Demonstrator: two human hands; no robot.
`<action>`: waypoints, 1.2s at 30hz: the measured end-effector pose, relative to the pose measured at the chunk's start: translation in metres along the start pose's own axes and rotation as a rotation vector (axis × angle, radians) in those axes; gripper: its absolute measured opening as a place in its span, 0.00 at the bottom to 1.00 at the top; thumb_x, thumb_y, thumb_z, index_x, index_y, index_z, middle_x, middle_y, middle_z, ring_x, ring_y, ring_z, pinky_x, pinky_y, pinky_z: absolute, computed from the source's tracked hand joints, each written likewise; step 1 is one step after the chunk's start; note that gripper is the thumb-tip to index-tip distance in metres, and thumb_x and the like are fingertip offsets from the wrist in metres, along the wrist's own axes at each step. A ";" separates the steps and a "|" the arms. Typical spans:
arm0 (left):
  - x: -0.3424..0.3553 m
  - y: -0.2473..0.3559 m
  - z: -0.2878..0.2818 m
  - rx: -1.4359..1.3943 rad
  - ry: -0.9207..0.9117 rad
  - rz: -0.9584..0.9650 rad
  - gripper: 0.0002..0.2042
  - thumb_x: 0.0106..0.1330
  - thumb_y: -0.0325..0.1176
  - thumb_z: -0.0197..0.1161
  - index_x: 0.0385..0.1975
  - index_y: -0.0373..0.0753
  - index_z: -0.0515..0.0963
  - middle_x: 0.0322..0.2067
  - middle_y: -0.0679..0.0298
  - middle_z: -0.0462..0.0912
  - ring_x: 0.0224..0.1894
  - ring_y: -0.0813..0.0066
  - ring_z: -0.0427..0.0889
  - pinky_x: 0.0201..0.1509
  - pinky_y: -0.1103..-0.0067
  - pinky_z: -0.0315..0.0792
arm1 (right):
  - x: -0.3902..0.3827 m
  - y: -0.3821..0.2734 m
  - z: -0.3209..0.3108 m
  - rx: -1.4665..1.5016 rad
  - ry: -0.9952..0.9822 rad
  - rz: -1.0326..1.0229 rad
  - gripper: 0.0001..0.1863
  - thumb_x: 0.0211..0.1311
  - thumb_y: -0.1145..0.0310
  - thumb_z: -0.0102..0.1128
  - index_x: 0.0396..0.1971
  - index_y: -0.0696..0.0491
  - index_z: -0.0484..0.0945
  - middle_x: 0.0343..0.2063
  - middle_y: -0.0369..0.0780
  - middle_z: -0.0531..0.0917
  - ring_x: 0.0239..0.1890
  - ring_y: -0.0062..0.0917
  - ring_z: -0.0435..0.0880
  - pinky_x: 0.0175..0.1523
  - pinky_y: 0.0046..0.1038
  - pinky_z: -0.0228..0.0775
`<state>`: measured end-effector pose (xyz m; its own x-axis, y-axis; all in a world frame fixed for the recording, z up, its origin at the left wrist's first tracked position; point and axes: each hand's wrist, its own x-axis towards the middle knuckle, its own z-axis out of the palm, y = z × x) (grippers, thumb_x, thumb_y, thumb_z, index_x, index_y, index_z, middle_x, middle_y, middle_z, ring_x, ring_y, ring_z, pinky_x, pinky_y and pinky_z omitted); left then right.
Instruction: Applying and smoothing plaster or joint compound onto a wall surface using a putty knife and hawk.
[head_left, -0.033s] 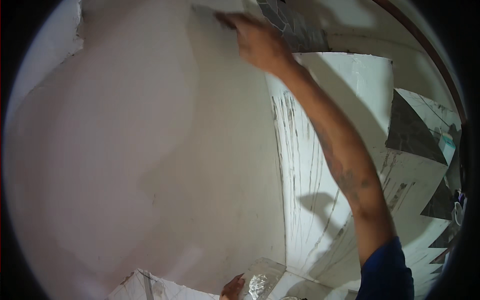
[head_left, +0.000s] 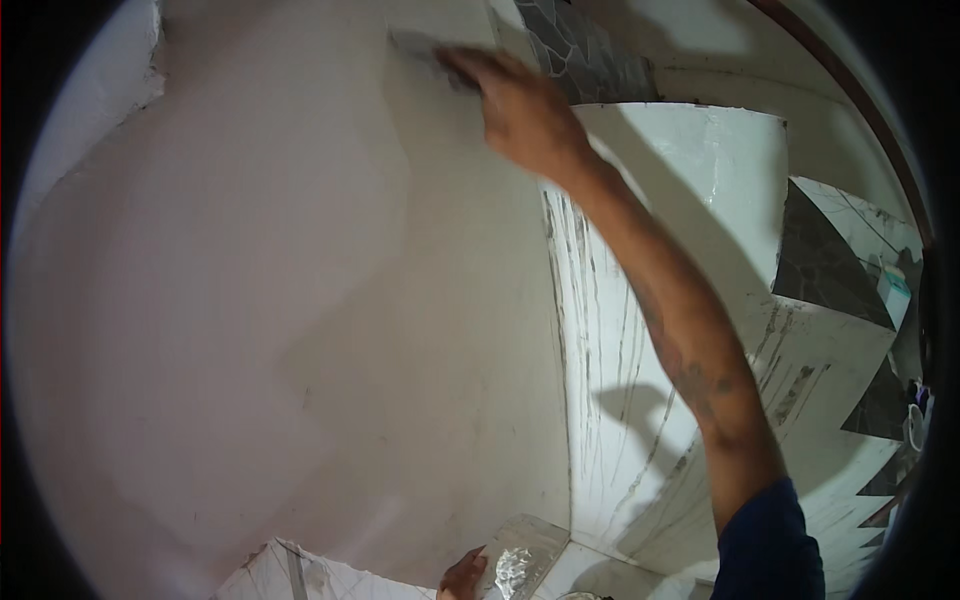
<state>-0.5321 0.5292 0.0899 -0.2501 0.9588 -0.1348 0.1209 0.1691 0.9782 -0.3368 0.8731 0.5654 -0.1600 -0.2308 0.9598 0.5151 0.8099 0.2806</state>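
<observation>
My right hand (head_left: 530, 115) is raised high on the pale, smooth wall (head_left: 220, 250), closed round a blurred flat-bladed scraper (head_left: 415, 45) whose blade lies at the wall's surface. Low in the view, my left hand (head_left: 463, 570) grips the edge of a flat, translucent rectangular board (head_left: 535, 540) with a shiny patch on it; most of that hand is cut off by the lower edge.
A white panel (head_left: 720, 150) with dark streaks stands on the right, beside stepped edges with dark stone-patterned pieces (head_left: 830, 255). More patterned facing (head_left: 590, 55) is at the top. A broken plaster edge (head_left: 140, 95) runs at upper left; white tiles (head_left: 330, 580) line the bottom.
My right hand and the scraper have moved a little down and to the right along the wall. My left hand and the board look almost unchanged.
</observation>
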 end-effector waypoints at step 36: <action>-0.001 0.073 0.010 -0.125 0.103 0.178 0.24 0.72 0.39 0.58 0.63 0.30 0.69 0.58 0.49 0.75 0.60 0.60 0.74 0.58 0.68 0.74 | -0.022 -0.020 0.036 -0.042 -0.016 -0.063 0.28 0.50 0.74 0.62 0.56 0.50 0.77 0.48 0.44 0.78 0.49 0.39 0.79 0.51 0.39 0.73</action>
<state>-0.5138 0.5425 0.1601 -0.3330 0.9415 0.0521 0.0532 -0.0364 0.9979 -0.3738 0.8812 0.5380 -0.2067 -0.2711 0.9401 0.5383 0.7708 0.3407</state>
